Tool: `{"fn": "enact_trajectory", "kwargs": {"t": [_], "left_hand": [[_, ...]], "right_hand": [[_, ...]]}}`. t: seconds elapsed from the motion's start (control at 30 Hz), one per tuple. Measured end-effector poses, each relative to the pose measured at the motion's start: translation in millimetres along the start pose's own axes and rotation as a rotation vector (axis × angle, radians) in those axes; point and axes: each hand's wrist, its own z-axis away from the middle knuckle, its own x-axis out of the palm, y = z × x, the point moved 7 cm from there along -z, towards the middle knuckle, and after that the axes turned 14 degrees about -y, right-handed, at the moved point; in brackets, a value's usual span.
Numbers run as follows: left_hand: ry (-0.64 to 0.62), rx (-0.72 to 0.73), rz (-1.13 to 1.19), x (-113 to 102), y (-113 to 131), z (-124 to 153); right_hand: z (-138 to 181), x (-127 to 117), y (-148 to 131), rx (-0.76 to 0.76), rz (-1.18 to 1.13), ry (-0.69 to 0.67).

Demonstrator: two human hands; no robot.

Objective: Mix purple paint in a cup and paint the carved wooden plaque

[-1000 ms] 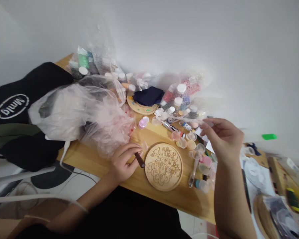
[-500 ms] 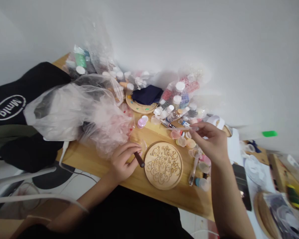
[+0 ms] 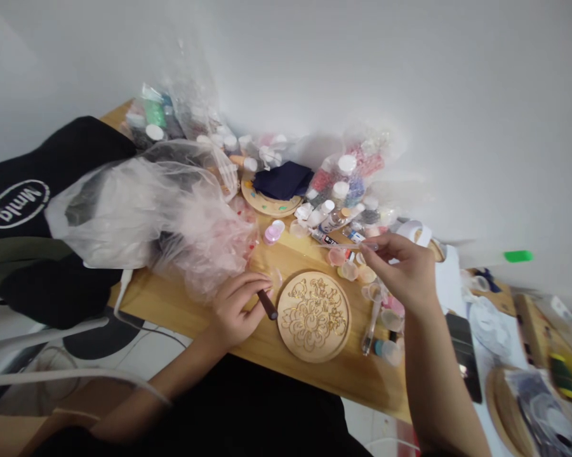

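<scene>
Between the fingers of my left hand (image 3: 240, 308) is a dark brown handle (image 3: 267, 304), its thick end pointing down toward the disc; its other end is hidden by the fingers. A small clear piece (image 3: 277, 277) shows just past those fingers; I cannot tell whether the hand touches it. My right hand (image 3: 402, 266) is raised over the small cups and pinches a thin, see-through stick (image 3: 343, 245) that points left. Between my hands, a round wooden disc (image 3: 313, 317) lies flat on the table, carved with a flower pattern in gold-coloured lines.
Small plastic cups (image 3: 348, 271) and a clear pen-like tube (image 3: 371, 327) lie right of the disc. Clear bags (image 3: 124, 197) crowd the left side. At the back are capped jars (image 3: 347, 165), a dark blue cloth (image 3: 283, 180) and paint tubes. A phone (image 3: 463, 355) lies at right.
The view has shifted very slightly. Both hands keep their places and grips, and the disc stays where it was.
</scene>
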Motion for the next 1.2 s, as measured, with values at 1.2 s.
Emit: {"fn": "enact_trajectory", "kwargs": {"t": [1.2], "left_hand": [[0.009, 0.013, 0.002, -0.7, 1.1, -0.5]], "right_hand": [[1.2, -2.7, 4.8, 0.009, -0.008, -0.015]]}}
